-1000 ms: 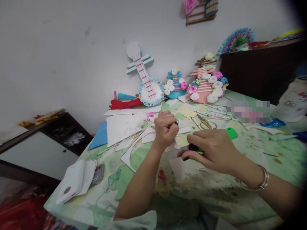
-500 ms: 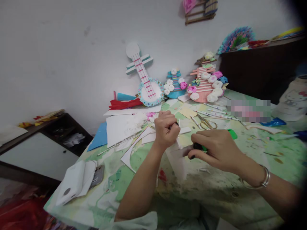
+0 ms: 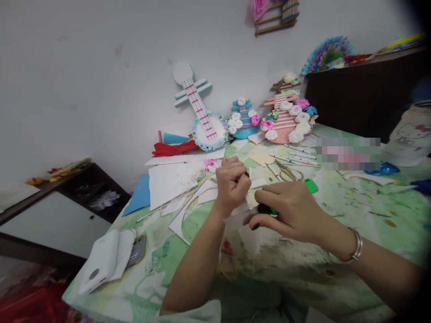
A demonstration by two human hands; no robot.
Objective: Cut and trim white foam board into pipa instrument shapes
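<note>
My left hand (image 3: 232, 184) is closed in a fist above the table, gripping a small white piece (image 3: 248, 200) that shows below the fingers. What that piece is, I cannot make out. Just right of it, my right hand (image 3: 291, 211) is wrapped round a green and black utility knife (image 3: 310, 185), whose green end sticks out behind the knuckles. A blurred, greyish blade-like strip (image 3: 235, 220) points left from this hand, below the left fist. Under both hands lies a pale translucent scrap (image 3: 251, 238) on the table.
On the green patterned tablecloth (image 3: 340, 220) lie gold-handled scissors (image 3: 290, 172), several pens (image 3: 299, 159), white sheets (image 3: 164, 184) and a phone (image 3: 137, 251). Decorated paper lutes (image 3: 209, 128) lean against the wall. A cup (image 3: 412, 134) stands at the right.
My right hand and the knife have moved left, closer to my left fist. The greyish strip now reaches further left below it. My left hand stays almost in place.
</note>
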